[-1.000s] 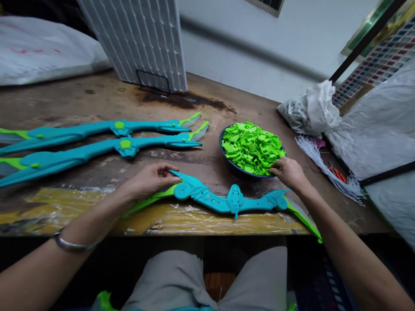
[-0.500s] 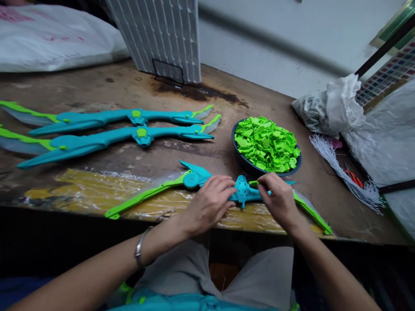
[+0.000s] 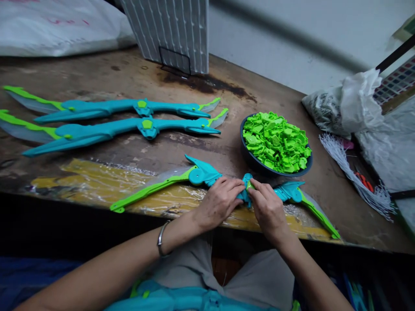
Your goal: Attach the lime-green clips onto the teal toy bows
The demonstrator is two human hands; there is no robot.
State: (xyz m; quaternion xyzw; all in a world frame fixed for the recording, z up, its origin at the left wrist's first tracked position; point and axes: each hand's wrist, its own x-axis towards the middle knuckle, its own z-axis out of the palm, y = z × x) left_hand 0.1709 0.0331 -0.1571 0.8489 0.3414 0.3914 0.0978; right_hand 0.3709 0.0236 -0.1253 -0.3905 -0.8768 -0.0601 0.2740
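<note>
A teal and green toy bow [image 3: 197, 176] lies along the near edge of the worn table [image 3: 106, 155]. My left hand [image 3: 220, 201] is closed over the bow's middle, holding it down. My right hand [image 3: 267, 209] pinches a small green plastic piece [image 3: 249, 185] against the bow's centre hub. A dark bowl [image 3: 256, 162] heaped with the same green pieces stands just behind my hands.
Two more toy bows [image 3: 142, 107] [image 3: 147, 127] lie side by side further back on the left. A white ribbed panel [image 3: 171, 30] leans at the back. Plastic bags [image 3: 343, 108], white strings [image 3: 350, 172] and red scissors [image 3: 363, 180] sit at the right.
My right hand left the bowl and came to the bow's centre with a green piece. My left hand slid from the bow's left limb to its middle.
</note>
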